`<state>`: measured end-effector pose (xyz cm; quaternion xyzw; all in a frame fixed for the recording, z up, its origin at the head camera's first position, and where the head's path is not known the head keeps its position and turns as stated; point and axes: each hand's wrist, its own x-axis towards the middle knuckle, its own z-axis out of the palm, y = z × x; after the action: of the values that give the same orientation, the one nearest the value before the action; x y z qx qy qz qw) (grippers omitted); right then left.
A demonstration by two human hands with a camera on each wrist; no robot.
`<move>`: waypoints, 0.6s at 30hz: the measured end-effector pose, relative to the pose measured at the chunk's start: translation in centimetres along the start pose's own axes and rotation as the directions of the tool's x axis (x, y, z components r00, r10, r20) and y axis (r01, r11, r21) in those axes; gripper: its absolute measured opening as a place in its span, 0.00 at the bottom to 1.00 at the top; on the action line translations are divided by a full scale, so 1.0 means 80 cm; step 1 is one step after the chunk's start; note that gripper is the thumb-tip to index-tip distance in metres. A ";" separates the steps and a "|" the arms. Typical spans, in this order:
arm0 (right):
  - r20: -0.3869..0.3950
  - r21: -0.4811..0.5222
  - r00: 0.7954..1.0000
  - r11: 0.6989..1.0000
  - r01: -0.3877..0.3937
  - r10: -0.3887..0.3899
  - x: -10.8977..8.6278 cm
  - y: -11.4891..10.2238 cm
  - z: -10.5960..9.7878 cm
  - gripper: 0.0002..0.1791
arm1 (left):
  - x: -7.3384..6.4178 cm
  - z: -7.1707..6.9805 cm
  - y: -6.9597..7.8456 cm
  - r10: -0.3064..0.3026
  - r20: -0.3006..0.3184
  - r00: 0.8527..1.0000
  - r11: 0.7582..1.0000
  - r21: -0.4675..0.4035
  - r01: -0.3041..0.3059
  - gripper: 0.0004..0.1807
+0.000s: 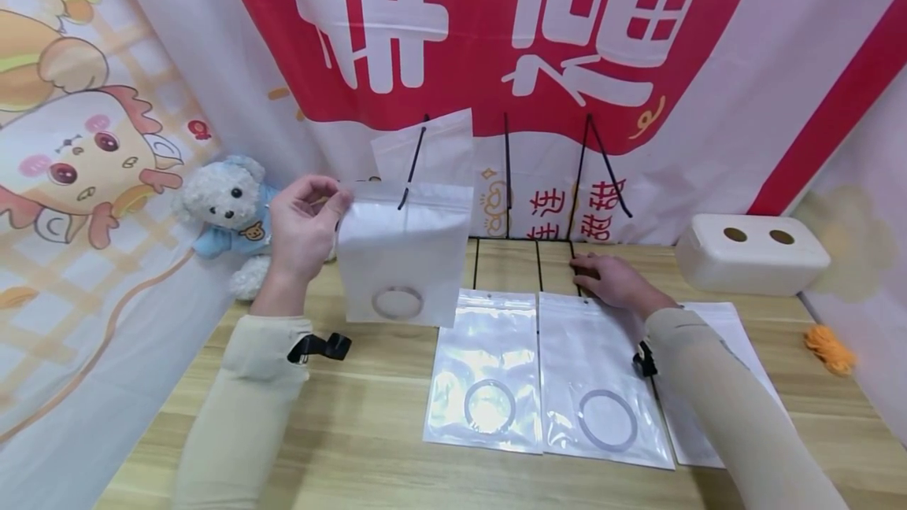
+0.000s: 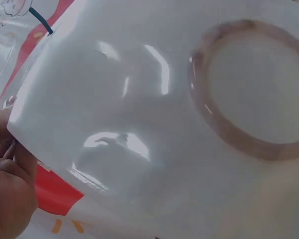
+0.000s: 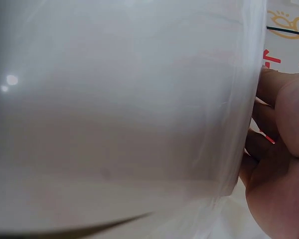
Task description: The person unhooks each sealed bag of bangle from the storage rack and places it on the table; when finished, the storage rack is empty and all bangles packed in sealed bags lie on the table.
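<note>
At the upper left corner, my left hand (image 1: 308,215) pinches a white zip bag (image 1: 404,250) that hangs upright, tilted a little, with a pale bangle (image 1: 397,302) showing through its lower part. A thin black rod (image 1: 412,168) meets the bag's top. In the left wrist view the bag fills most of the picture, and the bangle (image 2: 202,89) looks brownish. My right hand (image 1: 612,280) rests low by the upper edge of a flat zip bag (image 1: 595,352), fingers reaching toward a black rod (image 1: 572,254). In the right wrist view a bag (image 3: 139,99) partly covers its fingers.
Another flat bag (image 1: 482,352) with a bangle lies beside the first on the wooden table (image 1: 354,415). A third bag (image 1: 712,321) is partly under my right forearm. A plush toy (image 1: 230,203), a white box with two holes (image 1: 751,258) and orange yarn (image 1: 829,349) stand around.
</note>
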<state>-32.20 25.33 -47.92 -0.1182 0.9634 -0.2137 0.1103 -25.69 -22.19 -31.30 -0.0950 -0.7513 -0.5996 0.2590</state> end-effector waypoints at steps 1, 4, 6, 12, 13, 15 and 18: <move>-0.002 0.004 1.000 1.000 -0.001 0.001 0.000 0.000 0.000 0.29 | -0.002 -0.001 0.001 -0.001 0.001 1.000 1.000 0.008 0.001 0.03; -0.006 0.005 1.000 1.000 0.003 -0.003 0.000 0.001 0.001 0.29 | -0.009 -0.004 0.004 -0.003 0.006 1.000 1.000 0.029 0.003 0.02; -0.006 0.005 1.000 1.000 0.001 0.000 0.000 0.001 0.001 0.29 | -0.013 -0.006 0.005 0.004 0.006 1.000 1.000 0.024 -0.005 0.01; 0.001 -0.008 1.000 1.000 -0.001 0.001 -0.002 -0.001 0.001 0.30 | -0.025 -0.010 0.009 0.020 -0.005 1.000 1.000 -0.013 -0.020 0.06; 0.001 -0.009 1.000 1.000 -0.002 0.002 -0.002 -0.001 0.001 0.30 | -0.027 -0.011 0.010 0.023 -0.008 1.000 1.000 -0.017 -0.023 0.08; 0.002 -0.011 1.000 1.000 -0.004 0.004 -0.002 -0.001 0.001 0.30 | -0.030 -0.012 0.012 0.022 -0.014 1.000 0.999 -0.031 -0.023 0.09; 0.002 -0.005 1.000 1.000 -0.006 0.006 0.000 0.000 0.002 0.29 | -0.035 -0.015 0.016 0.016 -0.016 1.000 0.999 -0.039 -0.016 0.09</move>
<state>-32.18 25.27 -48.10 -0.1159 0.9641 -0.2110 0.1117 -22.42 -22.53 -31.47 -0.1012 -0.7367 -0.6126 0.2679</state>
